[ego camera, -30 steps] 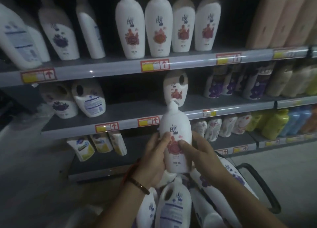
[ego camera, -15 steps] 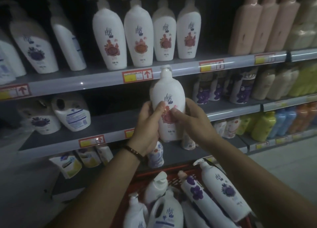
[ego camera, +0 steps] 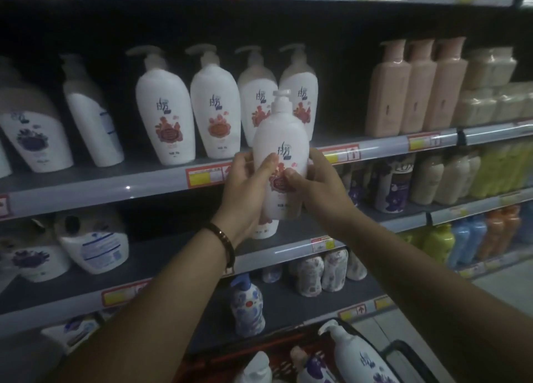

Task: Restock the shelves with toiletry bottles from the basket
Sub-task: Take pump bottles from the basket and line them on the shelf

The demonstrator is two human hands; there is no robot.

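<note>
White plastic pump bottle with a red flower label (ego camera: 281,157) stands upright mid-frame, unshelved. Left hand (ego camera: 245,186) and right hand (ego camera: 314,183) curl their fingers round it before the grey metal shelf (ego camera: 86,192). Several white bottles (ego camera: 354,356) remain in the red basket (ego camera: 253,346), bottom of frame.

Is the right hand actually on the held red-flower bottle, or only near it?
Touching. Head view: the right hand wraps the red-flower bottle, thumb pressed on its label.
</note>
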